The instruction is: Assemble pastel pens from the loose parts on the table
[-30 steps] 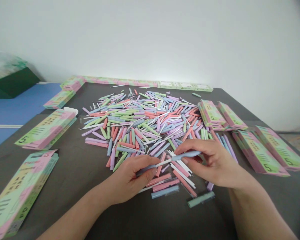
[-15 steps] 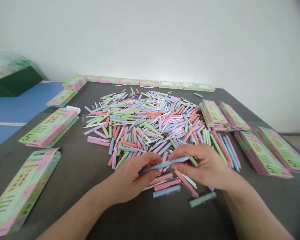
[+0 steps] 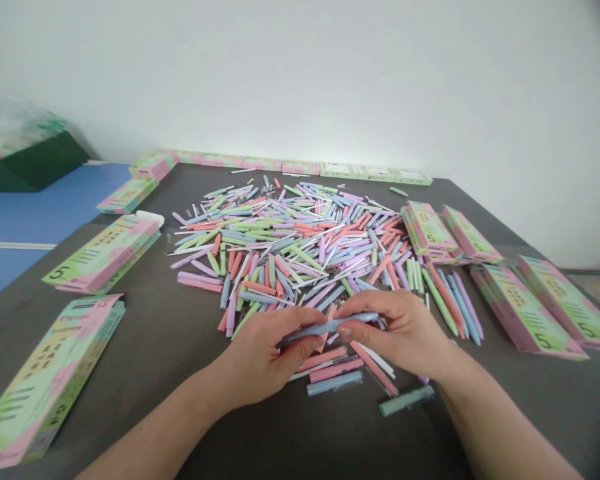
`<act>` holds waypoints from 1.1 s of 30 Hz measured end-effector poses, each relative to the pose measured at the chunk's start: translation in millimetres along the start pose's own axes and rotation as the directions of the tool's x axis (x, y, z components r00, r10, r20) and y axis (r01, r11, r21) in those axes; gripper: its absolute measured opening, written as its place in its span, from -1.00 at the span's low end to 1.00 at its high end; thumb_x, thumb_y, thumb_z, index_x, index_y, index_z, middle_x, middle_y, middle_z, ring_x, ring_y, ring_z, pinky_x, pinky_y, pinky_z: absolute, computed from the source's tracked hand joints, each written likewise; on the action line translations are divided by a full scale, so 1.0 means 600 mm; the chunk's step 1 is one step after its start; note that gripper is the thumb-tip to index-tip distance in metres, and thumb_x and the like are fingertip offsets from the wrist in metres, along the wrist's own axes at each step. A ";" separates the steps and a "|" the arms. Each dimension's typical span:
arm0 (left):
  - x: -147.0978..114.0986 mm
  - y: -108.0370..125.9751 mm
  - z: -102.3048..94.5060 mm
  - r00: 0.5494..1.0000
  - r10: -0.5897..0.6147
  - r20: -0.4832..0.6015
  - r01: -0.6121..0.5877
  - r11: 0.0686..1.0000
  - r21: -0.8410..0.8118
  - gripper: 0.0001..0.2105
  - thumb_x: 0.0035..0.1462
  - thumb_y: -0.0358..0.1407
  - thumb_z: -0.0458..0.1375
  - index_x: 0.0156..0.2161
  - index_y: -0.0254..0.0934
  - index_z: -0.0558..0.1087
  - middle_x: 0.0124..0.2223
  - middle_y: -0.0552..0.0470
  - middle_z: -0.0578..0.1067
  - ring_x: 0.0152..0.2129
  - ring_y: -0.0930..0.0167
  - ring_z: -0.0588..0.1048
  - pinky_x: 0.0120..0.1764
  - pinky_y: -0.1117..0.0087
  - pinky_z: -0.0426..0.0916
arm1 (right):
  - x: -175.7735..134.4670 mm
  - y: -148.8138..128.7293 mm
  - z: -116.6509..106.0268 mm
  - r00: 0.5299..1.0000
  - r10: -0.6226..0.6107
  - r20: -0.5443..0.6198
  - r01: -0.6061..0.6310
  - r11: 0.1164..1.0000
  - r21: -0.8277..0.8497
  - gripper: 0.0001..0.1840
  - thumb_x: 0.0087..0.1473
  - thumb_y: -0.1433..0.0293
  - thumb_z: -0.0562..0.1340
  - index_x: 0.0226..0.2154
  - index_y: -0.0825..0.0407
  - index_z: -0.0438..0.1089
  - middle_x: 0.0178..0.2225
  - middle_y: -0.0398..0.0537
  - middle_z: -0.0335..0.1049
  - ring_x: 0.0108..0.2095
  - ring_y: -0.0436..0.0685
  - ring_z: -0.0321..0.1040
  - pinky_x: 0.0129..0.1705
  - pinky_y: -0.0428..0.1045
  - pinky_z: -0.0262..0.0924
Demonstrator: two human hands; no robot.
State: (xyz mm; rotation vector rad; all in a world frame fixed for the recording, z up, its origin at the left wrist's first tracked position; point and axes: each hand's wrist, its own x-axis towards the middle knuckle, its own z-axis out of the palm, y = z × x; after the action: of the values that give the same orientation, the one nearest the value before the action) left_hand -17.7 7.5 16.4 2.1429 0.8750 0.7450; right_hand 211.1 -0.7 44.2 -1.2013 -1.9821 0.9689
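Between my two hands is a light blue pen [image 3: 325, 327], held nearly level above the front of the pile. My left hand [image 3: 265, 350] pinches its left end, and my right hand [image 3: 395, 330] pinches it toward the pointed right end. Below them lie loose pink pen parts [image 3: 335, 369], a blue cap [image 3: 335, 383] and a green cap [image 3: 407, 401] with clear ends. Behind the hands spreads a big heap of pink, green, blue and purple pen parts [image 3: 290, 247] mixed with white refills. To the right of my right hand, several whole pens [image 3: 455, 303] lie side by side.
Printed pen boxes [image 3: 103, 253] stand along the left, with another long box [image 3: 50, 380] nearer me. More boxes [image 3: 535, 310] lie at the right, and a row of them [image 3: 300, 167] lines the far table edge. A dark green bin [image 3: 35, 160] sits on a blue surface at far left.
The blue pen stays in both hands and sits slightly flatter. My right thumb has shifted a little along it. The whole view has moved very slightly; the pile looks the same.
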 end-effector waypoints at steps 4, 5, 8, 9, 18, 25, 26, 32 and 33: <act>0.002 -0.001 0.000 0.999 0.026 -0.038 -0.026 1.000 0.011 -0.82 0.21 -0.38 0.13 -0.08 -0.25 0.46 -0.29 0.06 0.58 -0.40 0.48 0.51 -0.31 0.51 0.33 | 0.000 -0.003 -0.006 0.998 -0.007 0.065 0.003 0.998 0.060 -0.78 0.09 0.37 0.31 -0.17 0.04 0.45 -0.35 -0.10 0.53 -0.40 0.01 0.42 -0.36 -0.14 0.29; 0.002 -0.001 -0.001 0.998 0.029 -0.047 -0.028 0.999 0.019 -0.82 0.20 -0.40 0.14 -0.08 -0.24 0.46 -0.31 0.09 0.58 -0.42 0.50 0.50 -0.33 0.52 0.32 | -0.001 -0.003 -0.008 0.998 -0.009 0.068 0.005 0.998 0.070 -0.73 0.07 0.40 0.32 -0.13 0.03 0.41 -0.33 -0.10 0.52 -0.38 0.01 0.41 -0.35 -0.14 0.29; 0.001 -0.002 -0.002 0.997 0.039 -0.065 -0.036 0.998 0.046 -0.81 0.18 -0.42 0.16 -0.09 -0.24 0.46 -0.31 0.10 0.58 -0.44 0.51 0.50 -0.33 0.53 0.32 | -0.001 -0.002 -0.014 0.999 -0.046 0.018 0.045 0.997 0.058 -0.81 0.06 0.46 0.30 -0.21 0.04 0.40 -0.34 -0.12 0.48 -0.38 -0.01 0.38 -0.35 -0.15 0.27; 0.001 -0.003 -0.002 0.997 0.044 -0.067 -0.041 0.998 0.055 -0.81 0.17 -0.42 0.17 -0.09 -0.24 0.46 -0.29 0.09 0.58 -0.44 0.51 0.50 -0.34 0.53 0.32 | -0.001 -0.001 -0.014 0.999 -0.051 -0.002 0.051 0.998 0.042 -0.88 0.07 0.45 0.29 -0.26 0.05 0.42 -0.38 -0.13 0.47 -0.39 -0.01 0.37 -0.36 -0.15 0.25; 0.001 -0.007 0.000 0.998 0.018 -0.059 -0.013 0.996 0.083 -0.82 0.18 -0.38 0.15 -0.10 -0.24 0.46 -0.27 0.06 0.59 -0.42 0.48 0.51 -0.37 0.52 0.33 | 0.005 0.007 -0.009 0.999 0.041 0.029 -0.041 0.999 -0.006 -0.65 0.19 0.23 0.21 -0.50 0.10 0.48 -0.61 -0.14 0.38 -0.57 -0.06 0.25 -0.54 -0.14 0.07; 0.003 -0.003 -0.002 0.998 -0.023 -0.053 0.027 0.996 0.090 -0.85 0.17 -0.37 0.16 -0.14 -0.23 0.48 -0.36 0.11 0.57 -0.50 0.50 0.47 -0.45 0.52 0.27 | 0.001 0.006 -0.019 0.998 -0.054 -0.041 0.054 0.999 -0.002 -0.89 0.06 0.39 0.31 -0.31 0.07 0.47 -0.43 -0.11 0.47 -0.44 -0.01 0.35 -0.42 -0.14 0.20; 0.003 -0.004 -0.001 0.998 -0.023 -0.051 0.027 0.995 0.093 -0.85 0.17 -0.37 0.16 -0.14 -0.23 0.48 -0.35 0.10 0.57 -0.49 0.49 0.47 -0.44 0.52 0.27 | 0.001 0.006 -0.018 0.998 -0.038 -0.045 0.037 0.999 -0.020 -0.89 0.07 0.37 0.31 -0.34 0.08 0.49 -0.48 -0.12 0.45 -0.48 -0.02 0.32 -0.46 -0.14 0.16; 0.002 -0.010 0.000 0.998 0.014 -0.054 -0.009 0.996 0.085 -0.85 0.18 -0.36 0.16 -0.13 -0.24 0.46 -0.29 0.08 0.59 -0.46 0.49 0.49 -0.41 0.52 0.31 | 0.006 0.008 -0.012 0.999 0.042 0.032 -0.041 0.998 -0.052 -0.59 0.22 0.22 0.16 -0.53 0.13 0.46 -0.64 -0.14 0.33 -0.61 -0.06 0.17 -0.57 -0.12 0.00; 0.002 -0.010 0.000 0.998 0.016 -0.055 -0.011 0.997 0.080 -0.85 0.18 -0.36 0.17 -0.13 -0.24 0.46 -0.30 0.09 0.59 -0.47 0.50 0.49 -0.41 0.53 0.31 | 0.006 0.008 -0.013 0.998 0.039 0.039 -0.037 0.998 -0.049 -0.60 0.22 0.22 0.16 -0.51 0.13 0.46 -0.63 -0.14 0.34 -0.60 -0.06 0.18 -0.56 -0.12 0.01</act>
State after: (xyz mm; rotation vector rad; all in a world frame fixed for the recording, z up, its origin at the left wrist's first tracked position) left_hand -19.1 11.4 11.8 2.2092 0.9344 0.7923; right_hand 218.3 6.1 45.1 -1.2588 -2.0309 0.9762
